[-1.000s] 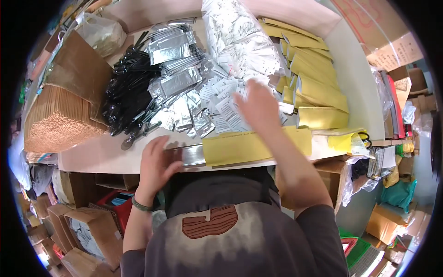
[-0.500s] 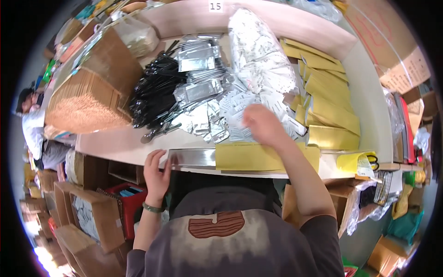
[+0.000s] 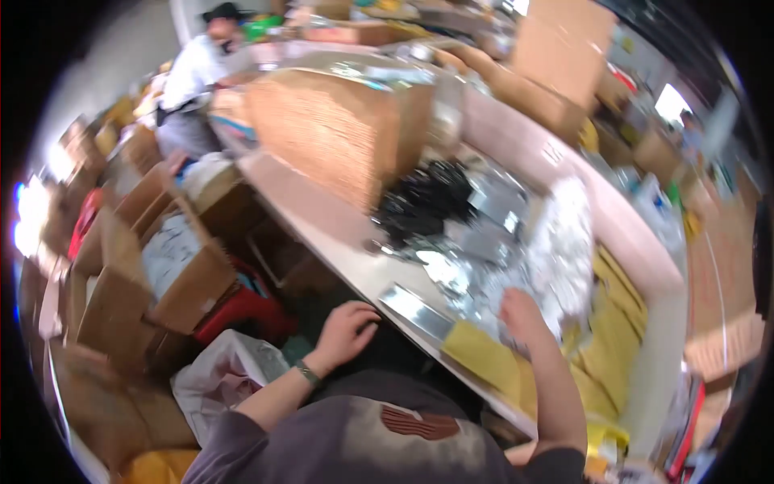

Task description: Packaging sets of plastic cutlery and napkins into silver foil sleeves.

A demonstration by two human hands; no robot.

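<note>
My left hand (image 3: pixel 347 327) hangs just off the near edge of the table (image 3: pixel 322 222), fingers curled and apart, holding nothing; a silver foil pouch (image 3: pixel 415 310) lies on the edge beside it. My right hand (image 3: pixel 520 315) reaches over a yellow padded envelope (image 3: pixel 484 363) into a heap of silver and white packets (image 3: pixel 516 258). Motion blur hides whether its fingers grip anything. A pile of black items (image 3: pixel 427 202) sits beyond the packets.
A tall stack of brown cardboard sheets (image 3: pixel 339 133) stands at the table's far left. More yellow envelopes (image 3: pixel 613 323) lie at the right. Open cardboard boxes (image 3: pixel 153 266) and a white bag (image 3: pixel 222 375) crowd the floor on the left. Another person (image 3: pixel 193 81) works far behind.
The view has swung sharply to the left and tilted. My left hand has come off the silver pouch at the table edge. My right hand stays in the packet heap.
</note>
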